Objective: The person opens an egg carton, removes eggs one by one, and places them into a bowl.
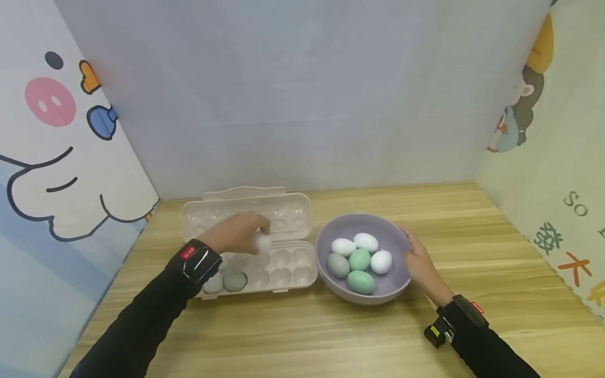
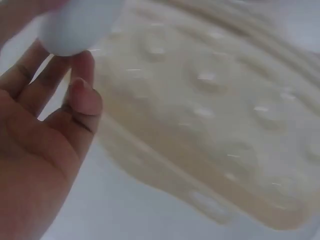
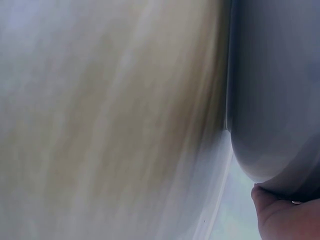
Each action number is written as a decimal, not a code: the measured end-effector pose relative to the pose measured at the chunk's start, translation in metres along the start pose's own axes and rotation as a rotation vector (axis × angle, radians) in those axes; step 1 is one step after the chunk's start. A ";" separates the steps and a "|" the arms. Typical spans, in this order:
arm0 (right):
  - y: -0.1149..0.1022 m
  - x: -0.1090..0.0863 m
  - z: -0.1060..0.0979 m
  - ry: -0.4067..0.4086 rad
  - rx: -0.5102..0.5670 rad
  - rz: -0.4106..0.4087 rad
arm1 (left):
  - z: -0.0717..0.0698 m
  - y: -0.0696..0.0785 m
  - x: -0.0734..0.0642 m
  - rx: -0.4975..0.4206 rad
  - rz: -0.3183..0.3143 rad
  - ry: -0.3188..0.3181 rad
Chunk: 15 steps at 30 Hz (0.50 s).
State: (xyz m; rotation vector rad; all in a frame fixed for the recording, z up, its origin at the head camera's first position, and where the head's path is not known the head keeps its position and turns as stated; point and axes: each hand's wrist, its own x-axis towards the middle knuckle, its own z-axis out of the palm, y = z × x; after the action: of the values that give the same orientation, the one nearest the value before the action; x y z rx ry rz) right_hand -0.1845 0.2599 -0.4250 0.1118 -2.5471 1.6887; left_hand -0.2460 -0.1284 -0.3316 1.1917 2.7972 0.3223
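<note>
My left hand [image 1: 238, 233] pinches a white egg [image 2: 82, 25] between its fingertips, above the egg carton [image 1: 302, 283]. The carton stands with its clear lid [image 1: 300, 210] tipped back behind it. A grey-green egg [image 1: 235, 281] and a white egg [image 1: 214, 284] sit in its front left cups; my hand and wrist partly hide the cups behind them. At the right side of a purple bowl [image 1: 361, 219], my right hand [image 1: 422, 265] grips the rim. Inside the bowl lie several eggs: white ones [image 1: 366, 242], green ones [image 1: 361, 282] and a grey-green one.
The carton and bowl stand side by side, almost touching, on a wood-grain table [image 1: 293, 336]. A plain pale backdrop [image 1: 302, 105] rises behind. Printed panels flank the table, a cartoon one [image 1: 61, 157] at left and a pale green one [image 1: 543, 184] at right.
</note>
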 end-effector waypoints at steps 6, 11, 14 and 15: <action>0.000 -0.002 -0.007 0.019 0.015 0.019 | -0.011 0.066 0.057 -0.040 0.169 0.044; 0.001 -0.002 -0.005 0.017 0.027 0.020 | 0.005 0.113 0.098 -0.007 0.341 -0.058; 0.001 0.000 -0.002 0.002 0.052 -0.011 | 0.018 0.133 0.119 0.052 0.421 -0.111; 0.001 0.001 -0.001 -0.004 0.062 -0.024 | 0.022 0.139 0.125 0.071 0.442 -0.125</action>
State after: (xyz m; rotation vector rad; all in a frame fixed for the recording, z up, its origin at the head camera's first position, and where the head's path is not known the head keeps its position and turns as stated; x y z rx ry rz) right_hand -0.1850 0.2615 -0.4253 0.1492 -2.4866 1.7609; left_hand -0.2316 0.0585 -0.3209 1.7761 2.4365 0.1682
